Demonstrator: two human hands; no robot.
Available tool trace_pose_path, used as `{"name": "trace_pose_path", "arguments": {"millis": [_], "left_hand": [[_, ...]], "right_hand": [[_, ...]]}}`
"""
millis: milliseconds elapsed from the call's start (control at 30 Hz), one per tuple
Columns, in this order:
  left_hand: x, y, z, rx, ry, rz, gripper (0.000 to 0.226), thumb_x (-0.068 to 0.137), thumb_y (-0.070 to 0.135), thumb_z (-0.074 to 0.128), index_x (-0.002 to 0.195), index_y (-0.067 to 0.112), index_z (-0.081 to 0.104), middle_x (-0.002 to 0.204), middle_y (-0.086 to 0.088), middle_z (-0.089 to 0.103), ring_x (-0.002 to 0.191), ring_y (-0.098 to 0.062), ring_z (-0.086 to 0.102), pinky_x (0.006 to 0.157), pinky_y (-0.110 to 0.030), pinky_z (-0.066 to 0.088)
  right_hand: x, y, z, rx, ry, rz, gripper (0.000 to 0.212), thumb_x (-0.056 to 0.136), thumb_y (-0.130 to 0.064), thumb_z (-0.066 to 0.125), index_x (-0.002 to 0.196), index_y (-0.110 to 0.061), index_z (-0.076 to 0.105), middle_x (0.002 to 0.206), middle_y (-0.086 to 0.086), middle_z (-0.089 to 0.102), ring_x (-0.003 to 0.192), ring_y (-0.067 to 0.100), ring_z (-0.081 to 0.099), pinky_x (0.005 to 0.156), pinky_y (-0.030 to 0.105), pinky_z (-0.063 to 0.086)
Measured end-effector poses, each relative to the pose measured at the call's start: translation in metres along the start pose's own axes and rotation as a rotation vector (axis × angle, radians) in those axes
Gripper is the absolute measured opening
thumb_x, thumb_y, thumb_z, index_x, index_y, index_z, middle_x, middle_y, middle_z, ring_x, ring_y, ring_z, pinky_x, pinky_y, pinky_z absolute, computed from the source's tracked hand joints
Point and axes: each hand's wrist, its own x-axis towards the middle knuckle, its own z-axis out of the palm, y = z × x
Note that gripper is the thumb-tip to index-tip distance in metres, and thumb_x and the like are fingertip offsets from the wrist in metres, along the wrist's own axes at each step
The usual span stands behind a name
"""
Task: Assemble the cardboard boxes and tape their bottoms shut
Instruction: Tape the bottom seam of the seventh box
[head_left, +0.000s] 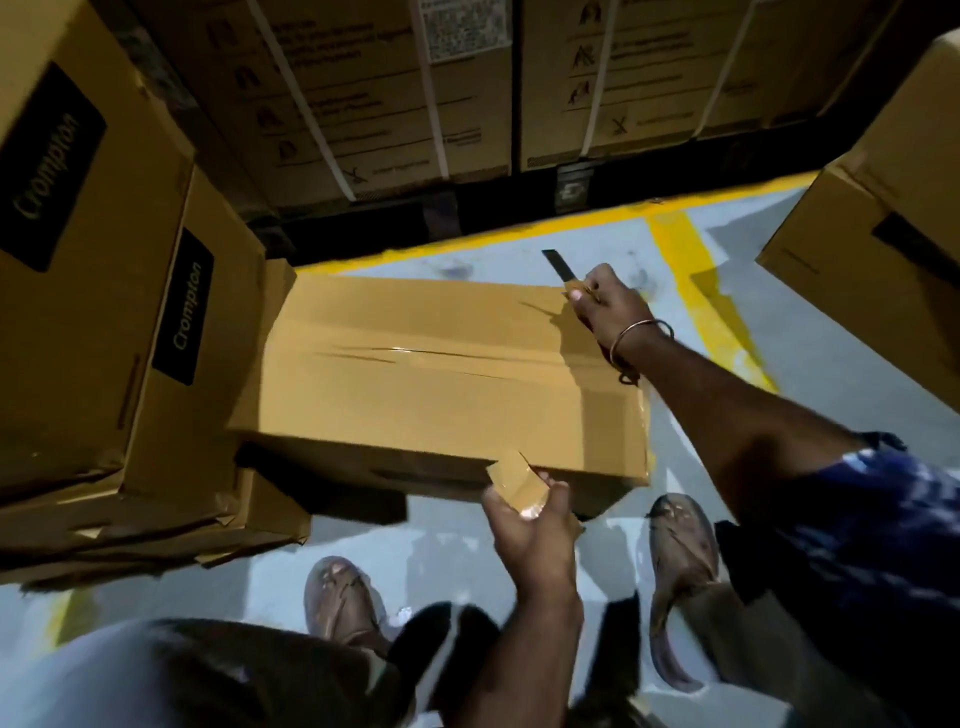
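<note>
- Taping step: the box (441, 374) lies bottom-up on the floor (519, 540), seam taped.
- Your right hand (602, 304) grips a knife (558, 265); your left hand (524, 512) pinches the tape (517, 480).
- Next, probably cut it.

We see a pale grey floor (519, 561) marked with yellow painted lines (691, 270) running toward 1 o'clock. A taped cardboard box (441, 374) sits at the centre, its near edge looking raised. At 9 o'clock stand stacked boxes (104, 260) on flattened cardboard (156, 535). Two sandalled feet (680, 571) stand at 6 o'clock. At 12 o'clock strapped cartons (363, 93) stand on a dark pallet (363, 228).
</note>
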Motion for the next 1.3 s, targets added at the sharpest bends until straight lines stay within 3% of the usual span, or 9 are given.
{"name": "trace_pose_path", "arguments": {"millis": [100,267,367,500,667,767,867,1067,1300], "left_hand": [[0.0,0.022,-0.018,0.207,-0.065,0.2,0.045,0.08,0.022,0.089,0.107,0.042,0.059,0.098,0.012,0.076,0.092,-0.02,0.076,0.077,-0.043,0.064],[0.064,0.131,-0.023,0.505,-0.17,0.743,0.044,0.091,0.03,0.078,0.127,0.032,0.052,0.113,0.011,0.07,0.081,-0.008,0.074,0.06,-0.041,0.064],[0.149,0.199,0.003,0.991,-0.162,0.991,0.048,0.086,0.04,0.07,0.125,0.033,0.043,0.109,-0.001,0.068,0.089,-0.028,0.07,0.068,-0.049,0.061],[0.227,0.254,0.041,1.682,-0.168,1.223,0.053,0.078,0.021,0.074,0.119,0.026,0.04,0.108,-0.006,0.061,0.096,-0.034,0.063,0.07,-0.047,0.059],[0.265,0.265,0.059,2.049,-0.16,1.124,0.056,0.077,0.02,0.081,0.118,0.022,0.043,0.088,-0.003,0.058,0.078,-0.027,0.06,0.064,-0.038,0.057],[0.275,0.264,0.062,2.06,-0.254,0.911,0.06,0.072,0.017,0.083,0.118,0.021,0.044,0.09,-0.007,0.058,0.081,-0.029,0.061,0.07,-0.043,0.062],[0.273,0.272,0.067,1.981,-0.302,0.883,0.058,0.078,0.02,0.08,0.125,0.019,0.046,0.102,-0.011,0.061,0.089,-0.03,0.062,0.076,-0.046,0.063],[0.264,0.283,0.048,1.184,-0.263,0.488,0.049,0.086,0.008,0.078,0.127,0.018,0.054,0.109,-0.013,0.065,0.088,-0.027,0.069,0.07,-0.042,0.065],[0.249,0.209,0.01,0.382,-0.197,0.291,0.037,0.086,0.001,0.079,0.111,0.012,0.054,0.109,-0.018,0.073,0.081,-0.023,0.075,0.072,-0.044,0.065]], "right_hand": [[-0.015,0.0,0.012,0.163,0.098,0.039,0.02,0.1,-0.03,0.061,0.097,-0.014,0.049,0.083,0.013,0.058,0.076,0.025,0.052,0.066,0.036,0.037],[-0.11,-0.041,0.045,0.717,0.483,0.381,0.012,0.107,-0.026,0.051,0.111,-0.016,0.049,0.088,0.001,0.053,0.08,0.02,0.05,0.07,0.029,0.035],[-0.19,-0.07,0.088,1.053,0.396,0.632,0.022,0.109,-0.03,0.043,0.131,-0.025,0.044,0.094,0.0,0.059,0.078,0.018,0.058,0.069,0.032,0.046],[-0.237,-0.09,0.13,1.056,0.202,0.764,0.01,0.104,-0.047,0.046,0.109,-0.039,0.049,0.1,-0.009,0.063,0.091,0.023,0.065,0.082,0.047,0.058],[-0.207,-0.082,0.129,1.175,0.066,0.878,0.015,0.109,-0.036,0.044,0.123,-0.036,0.045,0.119,-0.003,0.057,0.103,0.02,0.056,0.08,0.058,0.06],[-0.193,-0.08,0.135,1.138,0.1,0.891,0.022,0.107,-0.038,0.046,0.126,-0.029,0.052,0.126,0.005,0.062,0.107,0.024,0.061,0.083,0.065,0.058],[-0.169,-0.085,0.121,1.111,0.219,0.842,0.042,0.107,-0.035,0.048,0.148,-0.023,0.045,0.134,0.008,0.059,0.109,0.025,0.059,0.097,0.042,0.049],[-0.043,-0.061,0.053,0.846,0.543,0.517,0.021,0.105,-0.026,0.053,0.114,-0.008,0.058,0.102,0.01,0.054,0.082,0.023,0.051,0.077,0.033,0.046],[0.069,-0.007,0.021,0.587,0.162,0.226,0.016,0.101,-0.034,0.055,0.091,-0.021,0.053,0.086,0.004,0.06,0.079,0.023,0.054,0.074,0.039,0.045]]}}
